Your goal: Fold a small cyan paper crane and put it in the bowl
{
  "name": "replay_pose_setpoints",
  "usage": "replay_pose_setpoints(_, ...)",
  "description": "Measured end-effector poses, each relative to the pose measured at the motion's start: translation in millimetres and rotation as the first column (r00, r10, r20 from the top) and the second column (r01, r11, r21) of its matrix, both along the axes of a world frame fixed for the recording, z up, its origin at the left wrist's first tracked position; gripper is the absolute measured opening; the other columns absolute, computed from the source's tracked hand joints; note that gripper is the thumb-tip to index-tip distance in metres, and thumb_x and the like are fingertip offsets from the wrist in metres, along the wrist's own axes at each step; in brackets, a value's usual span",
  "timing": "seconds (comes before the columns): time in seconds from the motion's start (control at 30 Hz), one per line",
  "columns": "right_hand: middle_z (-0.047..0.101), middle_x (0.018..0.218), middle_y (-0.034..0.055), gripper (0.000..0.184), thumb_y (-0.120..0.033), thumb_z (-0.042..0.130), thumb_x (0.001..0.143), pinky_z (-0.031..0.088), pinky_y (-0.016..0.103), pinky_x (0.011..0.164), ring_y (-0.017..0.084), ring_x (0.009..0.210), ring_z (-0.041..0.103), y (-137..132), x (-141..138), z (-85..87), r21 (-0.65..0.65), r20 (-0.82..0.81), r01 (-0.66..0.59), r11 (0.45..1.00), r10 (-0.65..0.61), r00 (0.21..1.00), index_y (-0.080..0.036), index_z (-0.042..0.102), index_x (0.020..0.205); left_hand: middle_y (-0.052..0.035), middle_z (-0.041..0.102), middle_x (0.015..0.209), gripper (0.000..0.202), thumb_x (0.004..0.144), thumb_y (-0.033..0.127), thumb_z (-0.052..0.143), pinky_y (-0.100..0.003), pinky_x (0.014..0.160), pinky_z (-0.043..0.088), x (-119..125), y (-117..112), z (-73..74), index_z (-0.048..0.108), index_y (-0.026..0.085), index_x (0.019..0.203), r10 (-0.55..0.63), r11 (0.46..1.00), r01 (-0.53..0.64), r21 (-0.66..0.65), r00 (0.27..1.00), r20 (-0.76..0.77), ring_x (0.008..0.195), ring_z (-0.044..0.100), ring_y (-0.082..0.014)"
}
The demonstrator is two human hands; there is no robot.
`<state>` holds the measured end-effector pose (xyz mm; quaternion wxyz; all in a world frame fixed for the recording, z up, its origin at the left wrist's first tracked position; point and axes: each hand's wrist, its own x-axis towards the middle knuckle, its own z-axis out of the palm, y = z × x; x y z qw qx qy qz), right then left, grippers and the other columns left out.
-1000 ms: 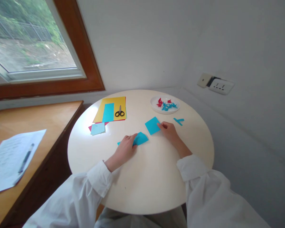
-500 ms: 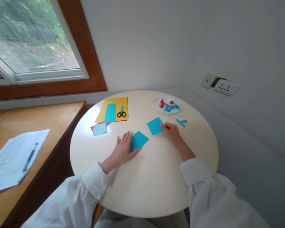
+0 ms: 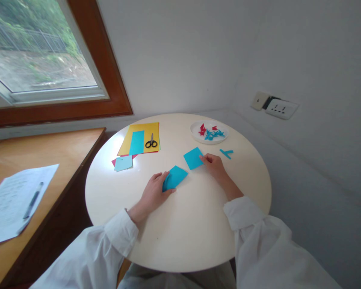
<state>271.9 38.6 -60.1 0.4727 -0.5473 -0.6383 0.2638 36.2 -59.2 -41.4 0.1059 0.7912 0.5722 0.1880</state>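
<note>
My left hand [image 3: 153, 193] grips the left side of a blue paper square [image 3: 175, 178] between thumb and fingers. That sheet bows a little, and its right corner points toward a second blue square [image 3: 193, 158]. My right hand [image 3: 213, 164] pinches the right corner of this second square, which lies close to the tabletop. Right of it are blue paper strips [image 3: 226, 153], crossed or joined in a Y shape. Beyond them a white plate [image 3: 195, 138] holds small red paper pieces [image 3: 202, 129] and blue folded pieces [image 3: 214, 134].
On the round white table [image 3: 180, 241], black-handled scissors [image 3: 151, 141] and a blue strip [image 3: 137, 142] lie on yellow paper [image 3: 124, 145]. Small pale-blue sheets [image 3: 123, 163] lie nearer. A wooden desk [image 3: 87, 146] at left bears written sheets [image 3: 10, 200] and a pen [image 3: 33, 200].
My left hand has gone from lying spread beside its blue square to gripping it, and the sheet now bows. My right hand keeps its pinch. The view has shifted slightly.
</note>
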Motion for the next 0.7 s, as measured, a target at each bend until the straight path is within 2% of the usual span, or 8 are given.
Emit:
replay_pose_setpoints(0.2, 0.026, 0.049, -0.0061, 0.039, -0.046, 0.050, 0.071, 0.022, 0.026, 0.050, 0.009, 0.050, 0.027, 0.2, 0.4, -1.0, 0.006, 0.005, 0.005, 1.000, -0.005, 1.000, -0.021, 0.029, 0.050, -0.0099, 0.064, 0.106, 0.046, 0.079, 0.034, 0.054, -0.039, 0.083, 0.048, 1.2, -2.4, 8.1, 0.048, 0.019, 0.122, 0.077, 0.996, -0.076, 0.040, 0.997, -0.018, 0.095, 0.059, -0.0249)
replay_pose_setpoints(0.33, 0.028, 0.049, -0.0056, 0.038, -0.046, 0.049, 0.071, 0.023, 0.026, 0.051, 0.009, 0.051, 0.028, 0.2, -0.3, -0.5, 0.005, 0.016, 0.010, 1.000, -0.010, 1.000, -0.021, 0.031, 0.049, -0.0074, 0.065, 0.107, 0.046, 0.081, 0.034, 0.051, -0.036, 0.080, 0.049, -9.1, 8.0, 15.8, 0.043, 0.021, 0.124, 0.117, 0.993, -0.119, 0.017, 0.990, 0.079, 0.093, 0.061, -0.0227)
replay_pose_setpoints(0.37, 0.028, 0.049, -0.0056, 0.038, -0.046, 0.049, 0.071, 0.023, 0.026, 0.051, 0.009, 0.051, 0.028, 0.2, -0.5, -0.2, 0.005, 0.017, 0.011, 1.000, -0.011, 1.000, -0.021, 0.031, 0.049, -0.0076, 0.065, 0.106, 0.046, 0.080, 0.034, 0.052, -0.035, 0.078, 0.049, -13.4, 13.9, 18.7, 0.043, 0.021, 0.124, 0.161, 0.986, -0.164, 0.021, 0.981, 0.108, 0.091, 0.062, -0.0225)
replay_pose_setpoints(0.47, 0.026, 0.048, -0.0059, 0.040, -0.047, 0.050, 0.070, 0.021, 0.026, 0.050, 0.009, 0.050, 0.026, 0.4, -0.9, 1.0, 0.006, 0.006, 0.016, 1.000, -0.016, 1.000, -0.021, 0.029, 0.047, -0.0086, 0.063, 0.112, 0.048, 0.080, 0.036, 0.053, -0.034, 0.079, 0.048, -29.2, 41.1, 29.5, 0.043, 0.021, 0.124, 0.243, 0.956, -0.264, 0.128, 0.957, 0.159, 0.097, 0.061, -0.0235)
replay_pose_setpoints(0.57, 0.025, 0.048, -0.0060, 0.040, -0.047, 0.050, 0.069, 0.021, 0.026, 0.050, 0.009, 0.050, 0.026, 0.5, -0.6, 1.2, 0.002, -0.017, 0.026, 1.000, -0.025, 1.000, -0.021, 0.029, 0.048, -0.0123, 0.062, 0.113, 0.051, 0.081, 0.039, 0.050, -0.039, 0.081, 0.045, -47.4, 79.7, 38.9, 0.042, 0.020, 0.127, 0.404, 0.880, -0.406, 0.247, 0.913, 0.062, 0.099, 0.059, -0.0283)
replay_pose_setpoints(0.63, 0.026, 0.048, -0.0059, 0.040, -0.048, 0.050, 0.070, 0.022, 0.026, 0.050, 0.009, 0.050, 0.026, 0.8, -0.1, 0.6, -0.008, -0.032, 0.026, 1.000, -0.026, 0.999, -0.021, 0.031, 0.048, -0.0150, 0.064, 0.107, 0.052, 0.080, 0.040, 0.050, -0.041, 0.082, 0.043, -59.2, 106.4, 40.5, 0.044, 0.018, 0.127, 0.482, 0.846, -0.461, 0.267, 0.876, -0.018, 0.102, 0.057, -0.0320)
replay_pose_setpoints(0.7, 0.028, 0.049, -0.0055, 0.039, -0.048, 0.049, 0.070, 0.023, 0.025, 0.050, 0.009, 0.050, 0.027, 1.4, 0.4, -0.2, -0.015, -0.041, 0.022, 1.000, -0.023, 0.999, -0.020, 0.033, 0.049, -0.0161, 0.063, 0.108, 0.053, 0.080, 0.040, 0.049, -0.041, 0.081, 0.042, -69.5, 129.6, 37.0, 0.043, 0.018, 0.128, 0.515, 0.844, -0.487, 0.224, 0.853, -0.087, 0.103, 0.056, -0.0332)
